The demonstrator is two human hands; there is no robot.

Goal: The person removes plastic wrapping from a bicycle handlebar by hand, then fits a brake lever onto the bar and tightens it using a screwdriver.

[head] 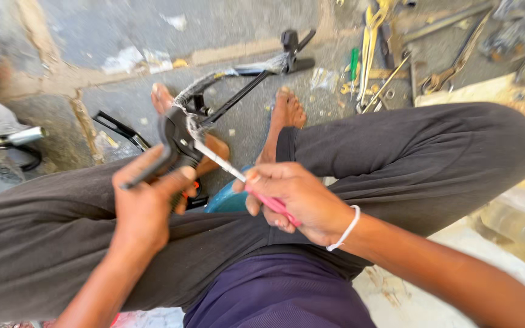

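My left hand grips a black brake lever assembly fixed to a black handlebar, partly wrapped in clear plastic, that stretches away toward the ground. My right hand holds a screwdriver with a pink handle; its metal shaft points up-left into the lever clamp. Both hands are above my lap, between my knees in grey trousers. A white band circles my right wrist.
My bare feet rest on grey concrete. A blue object sits under my hands. Scattered tools, among them pliers, wrenches and a green-handled screwdriver, lie at the upper right. A chrome tube lies at the left.
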